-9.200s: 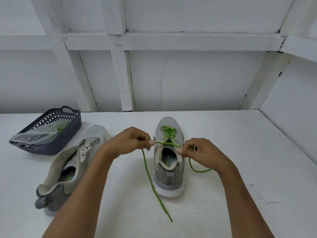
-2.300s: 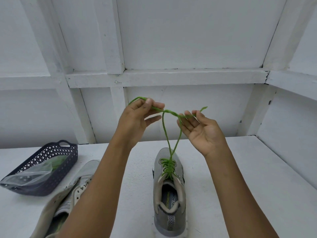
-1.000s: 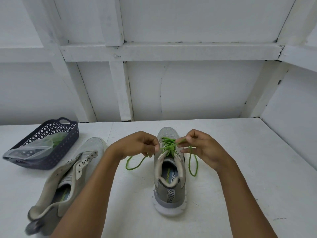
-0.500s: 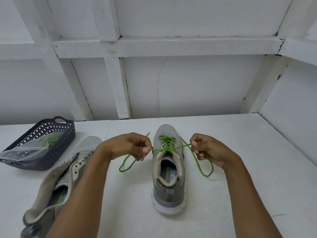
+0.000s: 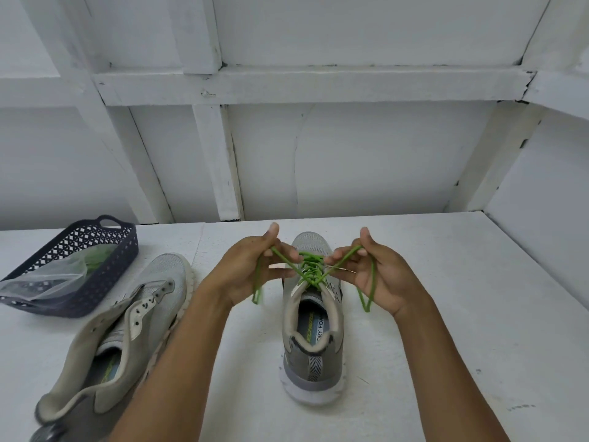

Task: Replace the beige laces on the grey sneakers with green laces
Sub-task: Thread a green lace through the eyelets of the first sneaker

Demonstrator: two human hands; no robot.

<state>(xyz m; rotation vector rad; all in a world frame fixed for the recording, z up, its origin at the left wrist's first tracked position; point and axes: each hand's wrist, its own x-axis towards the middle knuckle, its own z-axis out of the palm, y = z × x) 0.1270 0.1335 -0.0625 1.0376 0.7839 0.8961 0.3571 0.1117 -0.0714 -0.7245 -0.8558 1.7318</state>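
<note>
Lacing on the middle sneaker (image 5: 314,346), which stands on the table (image 5: 446,314) before me, looks done. The green lace (image 5: 310,266) crosses its tongue, and my left hand (image 5: 255,269) and right hand (image 5: 379,275) each pinch a loop, tying the bow. Leftward, the other sneaker (image 5: 153,291) lies laceless beside the basket (image 5: 63,306).

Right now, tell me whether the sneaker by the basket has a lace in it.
No, the sneaker by the basket shows bare eyelets with no lace.
</note>
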